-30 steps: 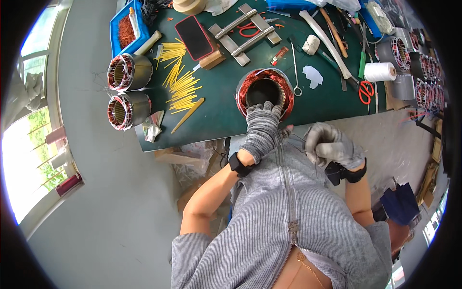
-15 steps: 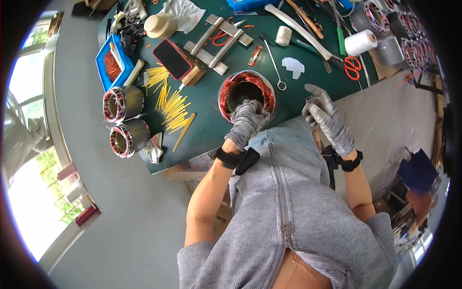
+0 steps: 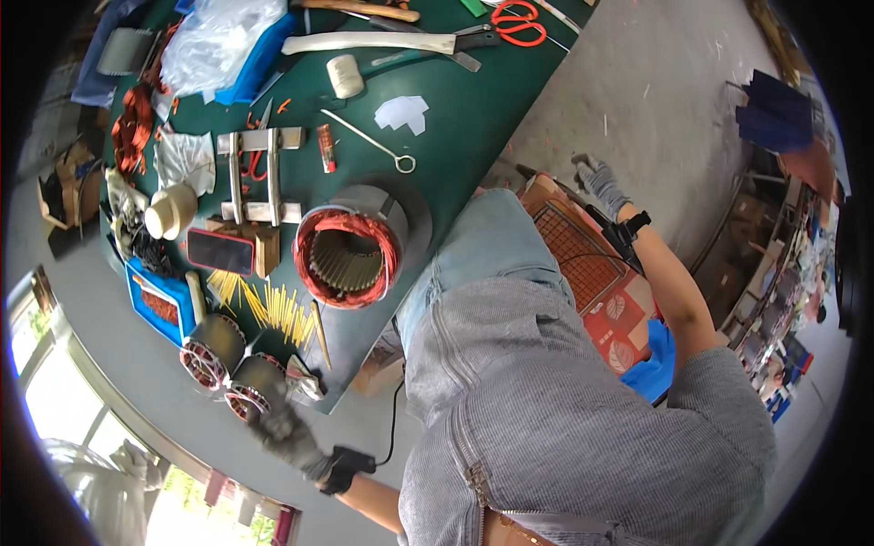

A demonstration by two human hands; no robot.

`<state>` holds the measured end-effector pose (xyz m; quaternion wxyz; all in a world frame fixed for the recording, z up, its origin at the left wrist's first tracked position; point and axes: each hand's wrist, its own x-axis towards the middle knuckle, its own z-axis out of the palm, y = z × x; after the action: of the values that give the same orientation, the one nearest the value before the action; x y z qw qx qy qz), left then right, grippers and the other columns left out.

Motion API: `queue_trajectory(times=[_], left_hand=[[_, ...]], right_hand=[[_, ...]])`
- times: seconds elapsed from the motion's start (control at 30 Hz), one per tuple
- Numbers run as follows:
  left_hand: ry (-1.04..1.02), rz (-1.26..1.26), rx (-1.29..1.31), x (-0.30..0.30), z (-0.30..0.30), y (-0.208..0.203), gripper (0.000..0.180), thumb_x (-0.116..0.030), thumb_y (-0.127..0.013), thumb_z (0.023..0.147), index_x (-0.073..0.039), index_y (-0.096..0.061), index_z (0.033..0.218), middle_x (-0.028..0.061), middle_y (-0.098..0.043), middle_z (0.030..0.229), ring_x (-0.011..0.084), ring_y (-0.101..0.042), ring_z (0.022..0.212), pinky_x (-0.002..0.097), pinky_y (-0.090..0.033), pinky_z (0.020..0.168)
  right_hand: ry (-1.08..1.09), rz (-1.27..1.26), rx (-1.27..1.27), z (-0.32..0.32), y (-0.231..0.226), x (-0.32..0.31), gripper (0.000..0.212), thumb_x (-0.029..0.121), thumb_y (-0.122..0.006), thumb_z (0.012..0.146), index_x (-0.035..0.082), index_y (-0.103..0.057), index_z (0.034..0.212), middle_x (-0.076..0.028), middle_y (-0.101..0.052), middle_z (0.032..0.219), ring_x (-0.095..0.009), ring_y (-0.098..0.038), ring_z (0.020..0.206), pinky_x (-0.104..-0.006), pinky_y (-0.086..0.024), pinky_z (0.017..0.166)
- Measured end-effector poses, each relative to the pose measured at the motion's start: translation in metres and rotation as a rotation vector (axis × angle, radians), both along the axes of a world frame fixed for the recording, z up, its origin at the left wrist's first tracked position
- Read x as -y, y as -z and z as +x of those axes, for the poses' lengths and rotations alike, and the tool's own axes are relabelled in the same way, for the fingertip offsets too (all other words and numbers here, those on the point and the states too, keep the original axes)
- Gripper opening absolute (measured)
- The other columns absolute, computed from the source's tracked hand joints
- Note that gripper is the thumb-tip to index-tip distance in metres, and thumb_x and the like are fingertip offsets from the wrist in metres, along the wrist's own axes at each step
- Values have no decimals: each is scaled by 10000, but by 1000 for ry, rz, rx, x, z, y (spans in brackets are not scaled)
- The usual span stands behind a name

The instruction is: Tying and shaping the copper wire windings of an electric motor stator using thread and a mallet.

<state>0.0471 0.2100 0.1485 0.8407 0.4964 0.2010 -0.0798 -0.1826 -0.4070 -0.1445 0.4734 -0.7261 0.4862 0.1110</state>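
Observation:
My left hand (image 3: 289,439), in a grey glove, is beside the nearer of two small wound stators (image 3: 257,384) at the table's corner. Motion blurs its fingers, so I cannot tell whether it touches the stator. The other small stator (image 3: 215,346) stands just beyond. A large stator (image 3: 350,246) with red windings and a grey slotted bore lies tilted on the table near my lap, apart from both hands. Out to the right, past the table edge, my gloved right hand (image 3: 601,184) is open, fingers stretched, with nothing visible in it.
On the green table (image 3: 473,118) lie yellow strips (image 3: 278,305), a phone (image 3: 220,252), a metal frame (image 3: 259,173), a hooked rod (image 3: 369,141), a thread spool (image 3: 345,76) and red-handled scissors (image 3: 519,23). A red patterned box (image 3: 619,314) and wire rack (image 3: 574,255) are by my right side.
My left hand has come out of the large stator and swung left to the small stators. The large stator is now tilted. My right hand has moved away from my lap; the view has turned.

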Motion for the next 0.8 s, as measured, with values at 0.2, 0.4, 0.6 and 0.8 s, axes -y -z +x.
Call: queue_trajectory(times=[0.2,0.4,0.6,0.8], left_hand=[[-212,809,-367,-125,-55,12,369,-355,-531,939,-77,-561,1181,13,-591,885,150,-556,797,319,-465,812],[766,842,-987,-21,-169,83,460,-377,-516,940,-111,-494,1314,92,-605,1121,186,-556,1031,332,-453,817],[927,796,-835,27,-168,113,429,-322,-503,944,-92,-500,1306,107,-593,1147,211,-553,1052,338,-452,849],[959,766,-796,28,-175,135,401,-267,-490,948,-73,-506,1298,122,-582,1174,236,-549,1074,344,-452,882]], right_hand=[[-464,-90,-293,-93,135,-76,456,357,-558,884,109,-487,1259,-188,-609,1088,-370,-577,1001,-432,-479,840],[-1031,383,-961,-113,5,-161,924,611,-666,731,233,-285,1483,-155,-334,1478,-379,-332,1359,-476,-405,1036],[-1118,542,-894,-198,-16,-116,724,529,-665,775,183,-421,1362,-126,-477,1336,-306,-463,1219,-424,-433,984],[-972,256,-887,-123,-53,17,570,500,-643,806,156,-518,1242,-113,-553,1219,-281,-530,1095,-402,-462,919]])
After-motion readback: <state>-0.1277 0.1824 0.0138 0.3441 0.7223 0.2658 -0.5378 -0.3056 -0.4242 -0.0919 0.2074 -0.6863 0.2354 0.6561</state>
